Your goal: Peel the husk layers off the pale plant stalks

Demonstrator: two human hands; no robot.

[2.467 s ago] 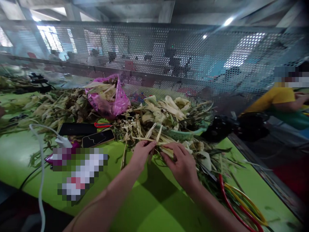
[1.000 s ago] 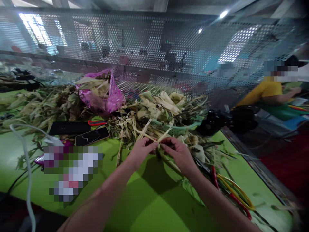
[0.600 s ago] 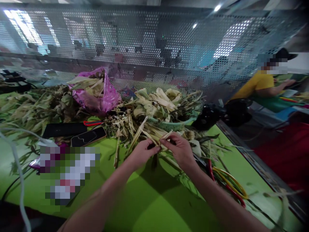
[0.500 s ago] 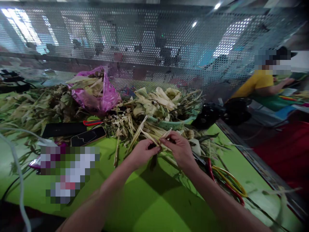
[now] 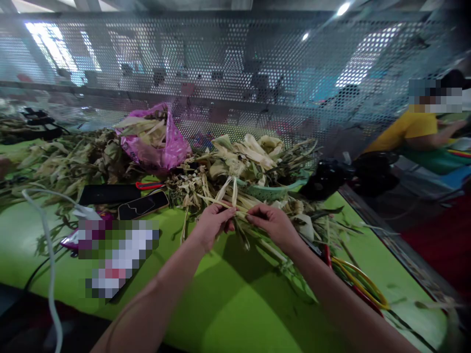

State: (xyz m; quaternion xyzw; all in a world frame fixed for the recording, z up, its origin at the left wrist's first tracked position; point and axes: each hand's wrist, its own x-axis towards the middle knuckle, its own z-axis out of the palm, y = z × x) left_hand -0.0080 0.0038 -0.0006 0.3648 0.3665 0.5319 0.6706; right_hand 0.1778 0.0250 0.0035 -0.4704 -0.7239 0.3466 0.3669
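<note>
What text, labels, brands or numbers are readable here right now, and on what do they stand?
None readable.
Pink bag: print, if any, too blurred.
Phone: a thin line on its upper face, no words.
Blurred patch on the green table: unreadable.
Leaf strips pinched by left hand and right hand: unmarked.

Pale yellow-green leaf strips (image 5: 235, 203) are seen at centre; a lime-green table (image 5: 228, 304) below; a pink bag (image 5: 162, 147) upper left.
</note>
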